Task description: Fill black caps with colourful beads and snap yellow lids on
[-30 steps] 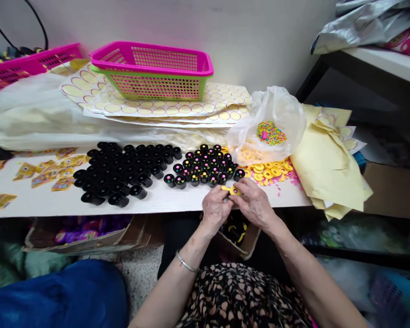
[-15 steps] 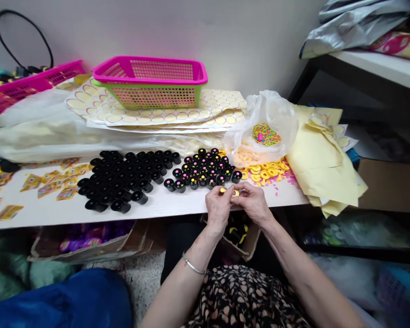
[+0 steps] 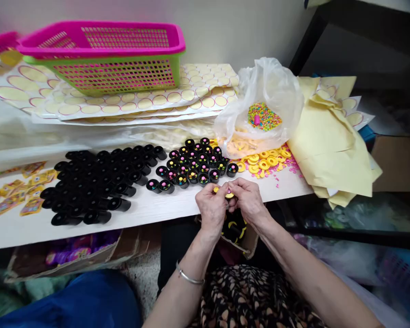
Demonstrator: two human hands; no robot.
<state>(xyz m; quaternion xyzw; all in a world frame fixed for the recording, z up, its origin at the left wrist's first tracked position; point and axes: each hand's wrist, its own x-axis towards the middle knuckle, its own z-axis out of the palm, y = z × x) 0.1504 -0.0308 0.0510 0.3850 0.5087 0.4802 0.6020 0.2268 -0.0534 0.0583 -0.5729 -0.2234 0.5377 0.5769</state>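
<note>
the left hand (image 3: 211,207) and the right hand (image 3: 248,200) are together pinching a small yellow piece (image 3: 229,195) in their fingertips, just in front of the filled black cups (image 3: 191,167). to the left of those cups, empty black cups (image 3: 95,182) are standing and lying; to the right of them, yellow rings (image 3: 264,163) are lying beside a plastic bag (image 3: 276,82).

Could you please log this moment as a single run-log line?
left hand: pinches yellow piece | right hand: pinches yellow piece | place: above table edge | nearest: filled black cups, yellow rings
</note>
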